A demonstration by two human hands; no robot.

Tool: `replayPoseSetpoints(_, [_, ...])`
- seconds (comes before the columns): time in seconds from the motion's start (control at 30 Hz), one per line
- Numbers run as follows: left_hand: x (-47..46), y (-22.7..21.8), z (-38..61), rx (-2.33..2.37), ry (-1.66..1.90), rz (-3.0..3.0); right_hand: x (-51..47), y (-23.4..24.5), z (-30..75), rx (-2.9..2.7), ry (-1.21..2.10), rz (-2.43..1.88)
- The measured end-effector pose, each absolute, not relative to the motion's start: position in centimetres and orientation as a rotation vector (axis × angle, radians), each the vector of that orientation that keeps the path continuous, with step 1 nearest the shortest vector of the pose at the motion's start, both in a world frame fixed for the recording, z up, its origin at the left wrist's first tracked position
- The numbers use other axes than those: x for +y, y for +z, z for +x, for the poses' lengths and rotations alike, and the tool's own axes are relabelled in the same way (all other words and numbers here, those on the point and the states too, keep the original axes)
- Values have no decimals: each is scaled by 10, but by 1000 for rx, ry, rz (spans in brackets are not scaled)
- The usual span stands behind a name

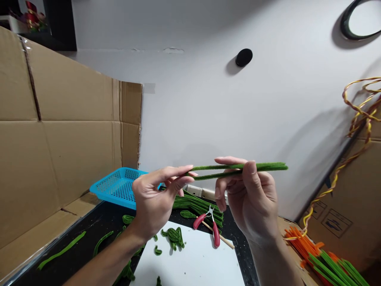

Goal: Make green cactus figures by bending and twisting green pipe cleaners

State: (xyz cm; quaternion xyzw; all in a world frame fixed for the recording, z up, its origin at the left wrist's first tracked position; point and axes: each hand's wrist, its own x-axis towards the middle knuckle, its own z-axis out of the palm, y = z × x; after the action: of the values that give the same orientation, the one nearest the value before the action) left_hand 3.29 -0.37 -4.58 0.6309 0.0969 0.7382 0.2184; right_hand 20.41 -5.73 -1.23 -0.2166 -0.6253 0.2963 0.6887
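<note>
A green pipe cleaner (218, 167), doubled into two near-parallel strands, is held level above the table between both hands. My left hand (156, 196) pinches its bent end between thumb and fingers. Around the strands farther right, my right hand (250, 194) closes thumb against fingers, and the free ends stick out past it. Below, a white sheet (193, 266) carries a small heap of coiled green pieces (175, 237). Red-handled pliers (214, 228) lie open at the sheet's upper right, beside a thin wooden stick (226, 241).
Behind the hands lies a bundle of green pipe cleaners (193, 202). A blue perforated basket (117, 186) sits back left against cardboard (80, 139). Loose green strips (62, 252) are on the black tabletop. Orange stems (297, 242) and a yellow twisted cable (333, 180) are at right.
</note>
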Motion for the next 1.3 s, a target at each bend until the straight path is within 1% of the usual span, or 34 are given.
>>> replayPoseSetpoints(0.23, [-2,-47,32,279,2039,1727,-58,-12,204,-1361,628,-474])
replayPoseSetpoints(0.47, [1,-49,32,278,2026,1707,-60,-10,211,-1284,511,-450])
replayPoseSetpoints(0.9, [2,-49,32,162,1994,1681,-62,-7,216,-1287,505,-450])
replayPoseSetpoints(1.1, [2,-49,32,226,2058,1701,-61,-6,218,-1297,508,-422])
replayPoseSetpoints(1.3, [4,-50,31,155,2121,1776,-61,-6,219,-1298,524,-416])
